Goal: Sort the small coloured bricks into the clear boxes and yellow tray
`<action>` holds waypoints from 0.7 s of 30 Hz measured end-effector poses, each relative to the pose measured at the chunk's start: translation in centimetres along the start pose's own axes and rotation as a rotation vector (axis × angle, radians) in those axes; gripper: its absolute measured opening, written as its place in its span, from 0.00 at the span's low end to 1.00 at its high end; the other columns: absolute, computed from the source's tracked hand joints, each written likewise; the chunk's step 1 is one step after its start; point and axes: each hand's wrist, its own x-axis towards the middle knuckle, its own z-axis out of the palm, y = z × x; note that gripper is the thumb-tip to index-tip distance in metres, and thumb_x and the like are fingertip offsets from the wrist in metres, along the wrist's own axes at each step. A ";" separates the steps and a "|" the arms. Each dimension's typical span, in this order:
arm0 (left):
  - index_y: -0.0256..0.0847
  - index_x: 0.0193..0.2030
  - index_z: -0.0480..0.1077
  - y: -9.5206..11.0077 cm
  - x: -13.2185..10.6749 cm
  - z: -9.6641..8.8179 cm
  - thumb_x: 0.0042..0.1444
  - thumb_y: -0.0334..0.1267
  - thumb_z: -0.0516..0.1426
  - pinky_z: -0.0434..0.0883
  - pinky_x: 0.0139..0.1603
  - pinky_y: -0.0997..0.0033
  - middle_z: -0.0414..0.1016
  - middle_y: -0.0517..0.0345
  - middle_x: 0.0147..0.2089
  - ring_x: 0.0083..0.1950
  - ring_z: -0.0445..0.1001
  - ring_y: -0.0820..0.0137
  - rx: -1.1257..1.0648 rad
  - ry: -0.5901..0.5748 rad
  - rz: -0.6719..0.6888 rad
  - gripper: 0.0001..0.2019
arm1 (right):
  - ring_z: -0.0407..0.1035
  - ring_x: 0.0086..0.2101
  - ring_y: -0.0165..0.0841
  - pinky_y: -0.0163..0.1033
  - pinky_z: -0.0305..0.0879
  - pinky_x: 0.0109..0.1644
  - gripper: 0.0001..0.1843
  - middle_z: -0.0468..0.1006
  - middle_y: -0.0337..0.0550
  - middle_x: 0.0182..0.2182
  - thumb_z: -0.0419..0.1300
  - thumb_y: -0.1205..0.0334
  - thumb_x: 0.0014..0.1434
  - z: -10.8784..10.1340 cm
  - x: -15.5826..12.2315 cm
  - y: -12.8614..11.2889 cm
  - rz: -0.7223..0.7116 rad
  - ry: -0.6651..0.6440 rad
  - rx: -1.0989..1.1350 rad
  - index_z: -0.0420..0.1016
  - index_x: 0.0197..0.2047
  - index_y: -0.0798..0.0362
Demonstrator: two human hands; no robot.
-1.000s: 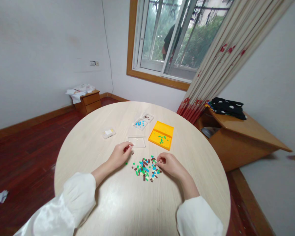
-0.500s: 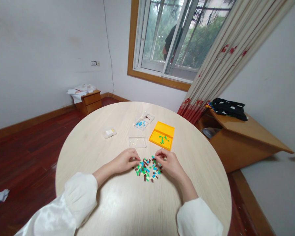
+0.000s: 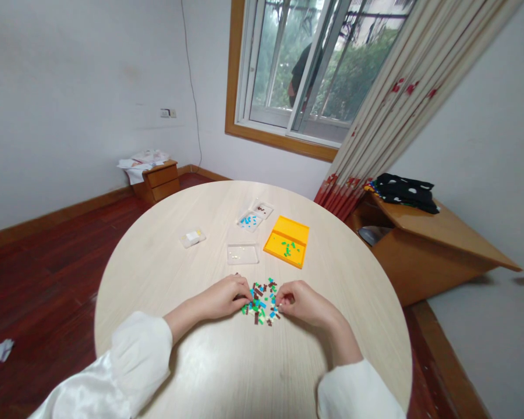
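A loose pile of small building bricks [image 3: 262,305] in brown, green, blue and pale yellow lies on the round table [image 3: 227,372]. My left hand [image 3: 230,297] is at the pile's left edge, thumb and fingertips pinched together over the bricks. At the right edge, my right hand [image 3: 304,302] also has its thumb and forefinger closed, touching the bricks there. Whatever sits between the fingertips of each hand is too small to make out. Behind the pile are a clear tray [image 3: 243,263] with a few pale bricks and an open yellow box [image 3: 293,228] holding green bricks.
Farther back, a clear case has blue bricks [image 3: 248,220] in one part and brown bricks [image 3: 262,209] in another. A small closed case [image 3: 193,237] lies at the left. Beyond the table are a drawer cabinet [image 3: 159,180], a curtain and a tilted wooden cabinet [image 3: 432,250].
My right hand has come down toward me along the pile's right edge. My left hand has shifted slightly right and nearer, over the bricks.
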 end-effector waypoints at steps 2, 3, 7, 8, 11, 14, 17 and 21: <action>0.39 0.33 0.75 0.0 0.0 0.0 0.54 0.27 0.54 0.65 0.42 0.73 0.73 0.56 0.33 0.37 0.70 0.71 0.002 -0.006 -0.006 0.08 | 0.60 0.22 0.25 0.28 0.55 0.26 0.13 0.72 0.36 0.19 0.53 0.76 0.42 0.1 0.0 -0.1 0.008 -0.013 -0.022 0.78 0.25 0.57; 0.39 0.34 0.75 0.0 0.0 -0.1 0.54 0.27 0.54 0.65 0.42 0.73 0.73 0.55 0.33 0.38 0.70 0.71 0.004 -0.008 -0.010 0.09 | 0.60 0.22 0.25 0.28 0.55 0.26 0.13 0.72 0.36 0.19 0.54 0.76 0.42 0.1 0.0 -0.2 0.013 -0.015 -0.031 0.78 0.26 0.57; 0.39 0.35 0.75 -0.1 0.0 -0.3 0.53 0.26 0.54 0.65 0.43 0.72 0.73 0.55 0.35 0.38 0.70 0.70 0.022 -0.016 -0.028 0.09 | 0.61 0.22 0.26 0.29 0.55 0.26 0.13 0.73 0.37 0.20 0.54 0.76 0.42 0.3 0.1 -0.2 0.009 0.004 -0.058 0.79 0.26 0.56; 0.38 0.35 0.75 -0.1 0.0 -0.3 0.53 0.26 0.54 0.65 0.43 0.72 0.73 0.54 0.35 0.38 0.70 0.70 0.026 -0.017 -0.033 0.09 | 0.61 0.22 0.26 0.29 0.55 0.26 0.13 0.73 0.37 0.20 0.54 0.76 0.42 0.3 0.1 -0.2 0.005 0.012 -0.062 0.79 0.26 0.56; 0.38 0.34 0.74 -0.1 0.0 -0.3 0.53 0.27 0.54 0.64 0.43 0.72 0.73 0.55 0.34 0.38 0.70 0.70 0.030 -0.015 -0.044 0.08 | 0.61 0.23 0.26 0.29 0.55 0.26 0.13 0.72 0.37 0.20 0.55 0.76 0.42 0.3 0.2 0.0 -0.004 0.030 -0.063 0.79 0.27 0.56; 0.38 0.33 0.73 -0.1 -0.1 -0.3 0.54 0.28 0.53 0.64 0.43 0.71 0.72 0.55 0.33 0.38 0.69 0.70 0.037 -0.001 -0.035 0.07 | 0.62 0.23 0.26 0.29 0.56 0.27 0.13 0.73 0.37 0.21 0.55 0.76 0.43 0.3 0.3 0.1 -0.012 0.030 -0.053 0.80 0.28 0.56; 0.37 0.32 0.71 -0.1 0.0 -0.2 0.55 0.29 0.52 0.64 0.41 0.72 0.71 0.55 0.33 0.37 0.68 0.70 -0.009 0.087 -0.059 0.07 | 0.62 0.24 0.27 0.29 0.56 0.28 0.13 0.74 0.38 0.22 0.56 0.75 0.44 0.2 0.3 0.1 -0.019 0.023 -0.048 0.80 0.29 0.55; 0.36 0.30 0.69 -0.5 0.3 -0.1 0.53 0.31 0.52 0.63 0.33 0.74 0.70 0.58 0.28 0.30 0.67 0.73 -0.223 0.314 -0.251 0.06 | 0.64 0.24 0.27 0.30 0.57 0.28 0.14 0.76 0.39 0.23 0.56 0.74 0.46 0.2 0.3 0.2 -0.023 0.018 -0.045 0.81 0.33 0.55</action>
